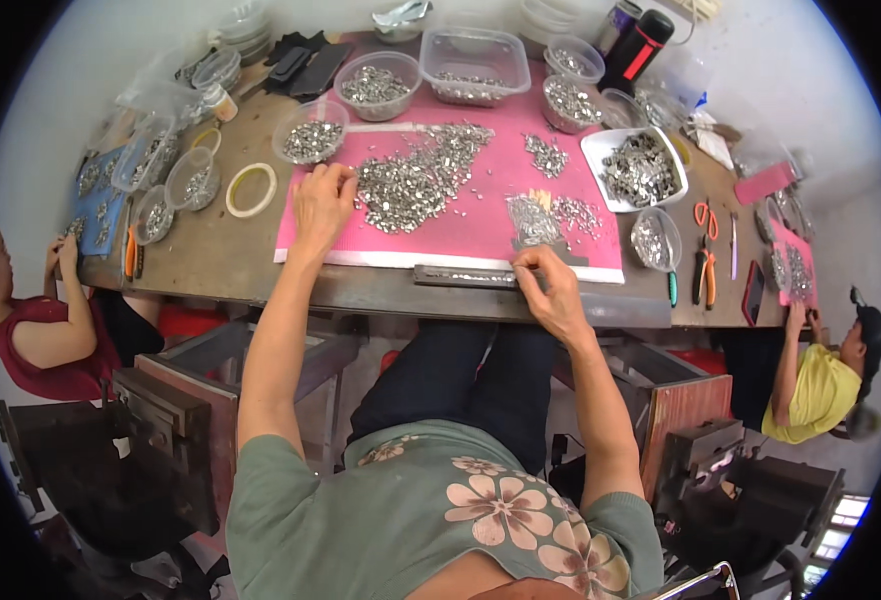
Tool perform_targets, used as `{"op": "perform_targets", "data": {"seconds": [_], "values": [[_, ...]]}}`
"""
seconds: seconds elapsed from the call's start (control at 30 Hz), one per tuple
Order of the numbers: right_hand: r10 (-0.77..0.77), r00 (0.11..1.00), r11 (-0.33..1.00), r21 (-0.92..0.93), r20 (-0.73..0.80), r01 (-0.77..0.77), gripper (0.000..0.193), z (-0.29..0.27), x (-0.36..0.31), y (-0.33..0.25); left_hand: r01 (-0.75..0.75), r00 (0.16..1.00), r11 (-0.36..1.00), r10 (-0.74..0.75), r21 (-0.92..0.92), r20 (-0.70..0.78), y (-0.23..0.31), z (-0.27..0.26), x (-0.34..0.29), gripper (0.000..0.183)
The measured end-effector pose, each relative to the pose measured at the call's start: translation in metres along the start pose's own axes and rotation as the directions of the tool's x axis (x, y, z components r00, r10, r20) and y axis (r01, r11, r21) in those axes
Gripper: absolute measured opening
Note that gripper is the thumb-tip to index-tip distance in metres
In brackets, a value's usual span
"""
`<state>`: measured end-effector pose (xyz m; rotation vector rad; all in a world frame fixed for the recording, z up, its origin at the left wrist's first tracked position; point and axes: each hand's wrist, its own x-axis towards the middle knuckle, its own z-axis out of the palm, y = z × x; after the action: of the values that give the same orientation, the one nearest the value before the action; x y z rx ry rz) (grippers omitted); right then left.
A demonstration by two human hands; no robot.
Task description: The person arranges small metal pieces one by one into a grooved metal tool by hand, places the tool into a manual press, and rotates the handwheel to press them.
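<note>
Closest to you, the dark bar (466,277) is lying along the near edge of the tabletop (221,260), its long axis running left to right, silvery bits lining its top. Your right hand (554,290) is meeting its visible right end, thumb and forefinger drawing close together; whether they're clamping anything, I can't tell. Just beyond, a small grey heap (534,220) is sitting on the pink mat (506,145). Your left hand (323,205) is working at the left edge of the big pile of metal pieces (416,185), fingers curling inward, their grip unclear from here. That pile is stretching away toward far right. Beyond your left hand, a clear bowl (306,160) is standing; farther still, a rectangular container (476,98) is holding more.
</note>
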<state>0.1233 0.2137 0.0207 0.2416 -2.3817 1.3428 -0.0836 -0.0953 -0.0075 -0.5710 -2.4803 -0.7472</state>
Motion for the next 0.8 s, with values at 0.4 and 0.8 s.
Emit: {"op": "perform_targets", "data": {"seconds": [0.4,0.8], "values": [[-0.081,0.997,0.993,-0.090,0.006,0.082,0.011,0.006,-0.011,-0.002,-0.185,0.980,0.895,0.198,-0.407,-0.011,0.073,-0.022,-0.028,0.006],[-0.304,0.949,0.835,-0.456,0.085,0.308,0.017,0.005,-0.011,-0.013,-0.308,0.889,0.889,0.395,-0.338,0.230,0.089,-0.015,-0.044,0.006]]}}
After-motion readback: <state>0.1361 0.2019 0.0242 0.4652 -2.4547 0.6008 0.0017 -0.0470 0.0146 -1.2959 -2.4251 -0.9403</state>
